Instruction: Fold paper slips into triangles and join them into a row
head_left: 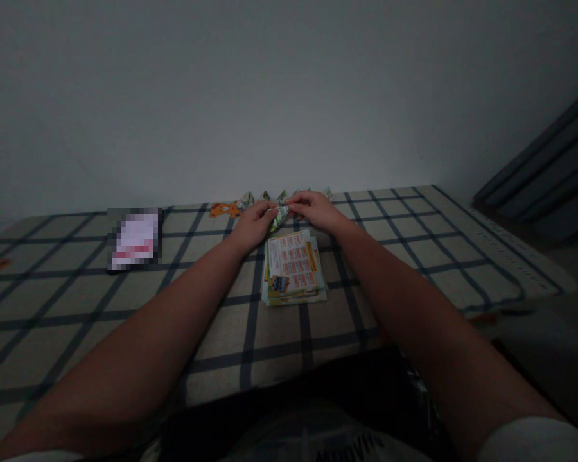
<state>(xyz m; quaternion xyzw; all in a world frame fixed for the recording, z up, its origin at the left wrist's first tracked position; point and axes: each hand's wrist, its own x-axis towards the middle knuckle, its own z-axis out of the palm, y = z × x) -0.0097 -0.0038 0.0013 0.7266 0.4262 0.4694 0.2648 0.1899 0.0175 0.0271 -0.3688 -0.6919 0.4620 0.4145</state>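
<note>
Between my two hands, just beyond the paper stack, is a small folded piece of printed paper (279, 219), green and white. My left hand (256, 222) pinches it from the left. From the right, the fingertips of my right hand (316, 208) close on its upper end. Nearer to me lies a stack of printed paper sheets (293, 264), its edges slightly uneven. Behind my hands stands a row of several pointed folded papers (248, 199), partly hidden by the fingers.
A checked tablecloth (221, 333) with bear prints covers the table. To the left lies a dark-edged flat object with a blurred-out pink-white face (135, 239). A plain wall (289, 96) rises behind the table. A dark ridged surface (544, 147) is at far right.
</note>
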